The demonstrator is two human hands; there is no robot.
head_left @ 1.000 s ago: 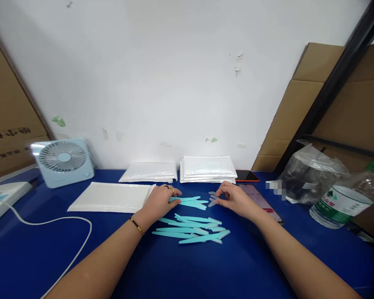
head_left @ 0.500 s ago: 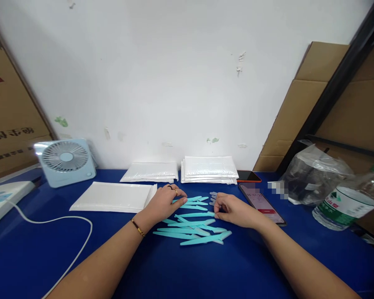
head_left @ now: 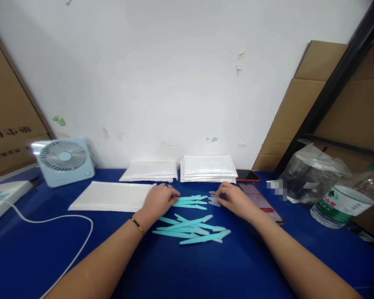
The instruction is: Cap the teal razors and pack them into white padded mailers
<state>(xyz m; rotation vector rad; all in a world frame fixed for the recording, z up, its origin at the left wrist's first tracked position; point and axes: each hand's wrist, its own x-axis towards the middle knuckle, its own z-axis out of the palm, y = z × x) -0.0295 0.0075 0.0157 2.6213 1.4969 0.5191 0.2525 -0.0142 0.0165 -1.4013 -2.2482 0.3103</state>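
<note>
My left hand (head_left: pixel 160 202) has its fingers curled over the handle ends of a small row of turquoise eyebrow razors (head_left: pixel 191 202). It closes on at least one handle, partly hidden under the fingertips. My right hand (head_left: pixel 232 199) hovers at the small clear plastic caps (head_left: pixel 214 203) lined up just right of the razor tips. Its thumb and index finger are a little apart, near the caps' right ends. Closer to me, a looser pile of turquoise razors (head_left: pixel 187 223) lies crisscrossed, several with pale heads pointing right.
White padded envelopes lie left (head_left: pixel 109 196), at the back (head_left: pixel 149 170) and in a stack (head_left: pixel 208 167). Two phones (head_left: pixel 262 202) (head_left: pixel 248 176) lie at right, beside a plastic bag (head_left: pixel 311 170) and a bottle (head_left: pixel 343 203). A fan (head_left: pixel 64 162) and white cable (head_left: pixel 89 238) are left.
The razor whose head was by my right fingers has left the front pile's top edge. My right hand moved up to the clear caps, and my left hand shifted slightly left.
</note>
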